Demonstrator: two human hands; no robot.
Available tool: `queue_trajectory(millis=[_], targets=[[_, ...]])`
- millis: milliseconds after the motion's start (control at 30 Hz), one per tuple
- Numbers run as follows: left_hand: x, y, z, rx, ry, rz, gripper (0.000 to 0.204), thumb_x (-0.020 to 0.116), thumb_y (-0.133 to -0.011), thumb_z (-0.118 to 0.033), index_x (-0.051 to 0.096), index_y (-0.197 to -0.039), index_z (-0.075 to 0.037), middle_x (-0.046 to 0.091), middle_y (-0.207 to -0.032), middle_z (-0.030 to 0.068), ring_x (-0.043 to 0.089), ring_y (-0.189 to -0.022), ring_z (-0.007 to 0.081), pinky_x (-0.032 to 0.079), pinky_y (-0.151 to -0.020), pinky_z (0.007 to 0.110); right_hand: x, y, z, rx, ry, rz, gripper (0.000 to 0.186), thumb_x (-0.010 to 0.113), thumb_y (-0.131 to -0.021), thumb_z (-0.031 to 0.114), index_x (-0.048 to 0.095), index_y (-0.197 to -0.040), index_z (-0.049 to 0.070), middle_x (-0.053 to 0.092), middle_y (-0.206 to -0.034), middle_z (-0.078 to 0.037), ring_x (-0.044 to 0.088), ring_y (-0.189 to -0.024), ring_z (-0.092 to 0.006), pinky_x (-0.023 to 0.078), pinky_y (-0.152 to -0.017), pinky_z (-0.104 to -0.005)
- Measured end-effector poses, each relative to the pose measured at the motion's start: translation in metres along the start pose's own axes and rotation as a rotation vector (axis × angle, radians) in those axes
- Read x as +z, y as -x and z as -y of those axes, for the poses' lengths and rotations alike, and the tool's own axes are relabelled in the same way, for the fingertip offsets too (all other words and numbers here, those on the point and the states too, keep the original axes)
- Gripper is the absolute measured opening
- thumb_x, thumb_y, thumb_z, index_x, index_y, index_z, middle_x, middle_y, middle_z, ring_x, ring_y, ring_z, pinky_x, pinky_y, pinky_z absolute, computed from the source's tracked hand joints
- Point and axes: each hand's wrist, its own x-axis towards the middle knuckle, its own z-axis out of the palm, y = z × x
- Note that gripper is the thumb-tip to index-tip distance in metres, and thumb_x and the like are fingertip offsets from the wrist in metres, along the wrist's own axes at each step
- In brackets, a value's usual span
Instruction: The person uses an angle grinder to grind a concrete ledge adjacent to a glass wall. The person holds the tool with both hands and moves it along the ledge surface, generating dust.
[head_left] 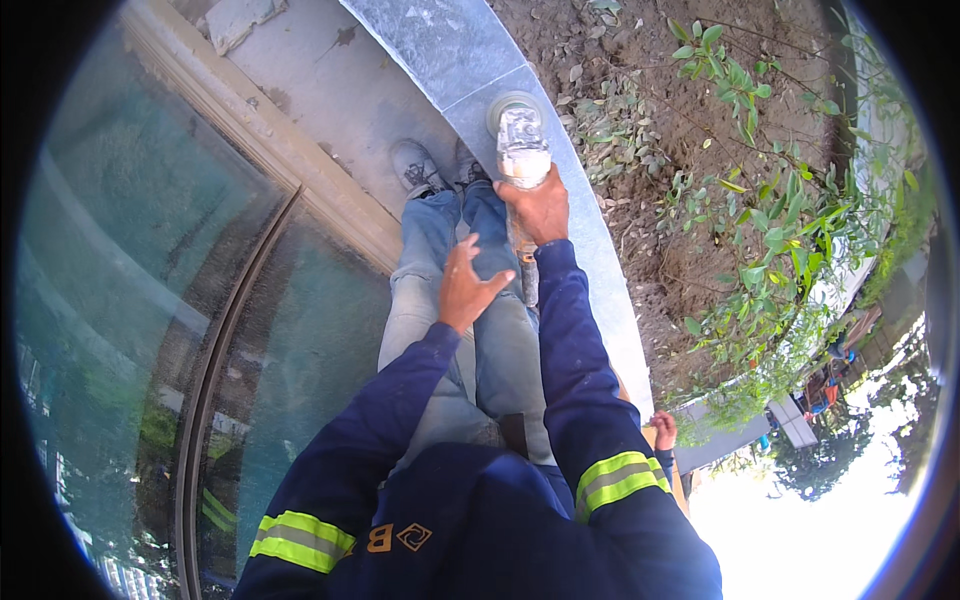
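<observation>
My right hand (543, 208) is wrapped round a dusty angle grinder (522, 140), just behind its whitened head. The grinder's round disc lies against the grey stone coping (470, 60); whether it spins I cannot tell. Part of the tool's body, with an orange patch, shows below my wrist. My left hand (468, 287) hovers over my legs with its fingers apart and nothing in it, left of the grinder's rear part.
Left of me stands a glass panel (120, 250) in a dusty frame (240, 115). Soil (640, 200) with leafy shrubs (770, 240) borders the coping on the right. My shoes (415, 165) stand beside the coping. Another person's hand (662, 428) shows near my right elbow.
</observation>
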Motion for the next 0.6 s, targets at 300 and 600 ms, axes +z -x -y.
queue_trajectory(millis=[300, 600], targets=[[0.081, -0.066, -0.035, -0.081, 0.406, -0.034, 0.084, 0.096, -0.080, -0.027, 0.049, -0.142, 0.003, 0.069, -0.128, 0.0270, 0.069, -0.121, 0.0426, 0.054, -0.102, 0.048, -0.011, -0.017, 0.001, -0.053, -0.269, -0.075, 0.077, 0.095, -0.073, 0.034, 0.064, -0.128, -0.010, 0.078, -0.117, -0.026, 0.078, -0.107, -0.0371, 0.060, -0.094, -0.0444], [0.073, -0.056, -0.016, -0.067, 0.640, -0.115, 0.070, 0.094, -0.082, -0.020, 0.051, -0.134, 0.001, 0.070, -0.121, 0.0170, 0.071, -0.113, 0.0320, 0.056, -0.095, 0.045, 0.017, -0.002, 0.007, -0.060, -0.053, 0.035, 0.080, 0.095, -0.070, 0.043, 0.064, -0.126, -0.005, 0.078, -0.110, -0.029, 0.077, -0.108, -0.0459, 0.059, -0.094, -0.0510]])
